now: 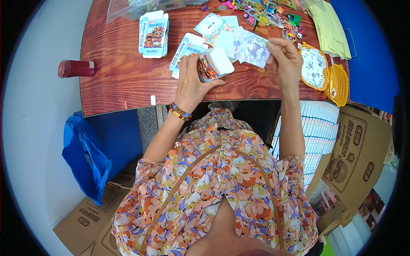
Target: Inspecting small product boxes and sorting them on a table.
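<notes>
A small printed box point(208, 68) with its white flap raised stands tilted over the table, gripped by my left hand point(188, 81). Between thumb and fingers, my right hand point(285, 57) pinches a flat purple-and-white patterned packet point(251, 48) just right of the box. Whether the packet touches the box's flap, I cannot tell. Under and behind the left hand lie flattened light-blue boxes point(176, 64). Patterned cards or sachets point(210, 26) are spread beyond the packet. A stack of flattened boxes point(153, 34) rests farther left.
Colourful trinkets and bands point(269, 15) are heaped at the back. Yellow baskets point(338, 85), one with small white packets point(314, 68), stand right beside pale yellow bags point(329, 30). A red jar point(77, 68) is at the left; a blue bag point(85, 158) hangs below. Cardboard cartons point(356, 149) flank me.
</notes>
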`<state>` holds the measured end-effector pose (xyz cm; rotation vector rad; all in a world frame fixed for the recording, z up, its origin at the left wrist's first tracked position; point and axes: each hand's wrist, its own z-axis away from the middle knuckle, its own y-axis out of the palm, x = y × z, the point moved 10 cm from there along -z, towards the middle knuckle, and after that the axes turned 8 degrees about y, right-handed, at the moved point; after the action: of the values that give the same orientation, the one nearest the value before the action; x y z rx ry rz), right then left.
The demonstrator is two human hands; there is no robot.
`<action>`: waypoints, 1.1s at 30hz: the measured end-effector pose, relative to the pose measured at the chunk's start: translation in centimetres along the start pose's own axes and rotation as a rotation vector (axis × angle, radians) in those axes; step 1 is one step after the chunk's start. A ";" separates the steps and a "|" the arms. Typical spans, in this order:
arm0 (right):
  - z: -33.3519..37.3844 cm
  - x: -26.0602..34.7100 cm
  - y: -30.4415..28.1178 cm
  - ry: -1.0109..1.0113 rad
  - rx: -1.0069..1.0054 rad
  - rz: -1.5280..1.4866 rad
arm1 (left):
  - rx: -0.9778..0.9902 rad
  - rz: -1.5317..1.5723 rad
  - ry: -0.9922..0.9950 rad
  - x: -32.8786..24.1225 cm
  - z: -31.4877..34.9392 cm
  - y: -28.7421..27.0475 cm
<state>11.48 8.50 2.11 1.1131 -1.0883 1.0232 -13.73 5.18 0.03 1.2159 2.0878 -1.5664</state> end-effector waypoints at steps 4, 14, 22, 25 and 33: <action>2.8 4.9 2.4 -0.225 0.018 0.388 | 0.018 -0.040 0.063 -2.5 -1.3 0.5; 3.0 6.3 3.6 -0.345 0.130 0.817 | 0.056 -0.066 0.094 -3.4 -1.9 1.3; 2.2 2.4 5.9 -0.208 0.253 0.898 | 0.103 -0.085 0.160 -4.6 -2.1 2.6; 2.5 1.8 6.5 -0.239 0.285 0.931 | 0.099 -0.056 0.120 -4.0 -2.1 3.1; 4.7 0.6 4.7 -0.141 0.313 0.670 | 0.082 -0.105 0.152 -4.5 -2.6 3.1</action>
<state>6.38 4.63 3.91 1.0966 -1.4997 1.7046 -8.00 5.66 1.85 1.3110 2.2348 -1.6684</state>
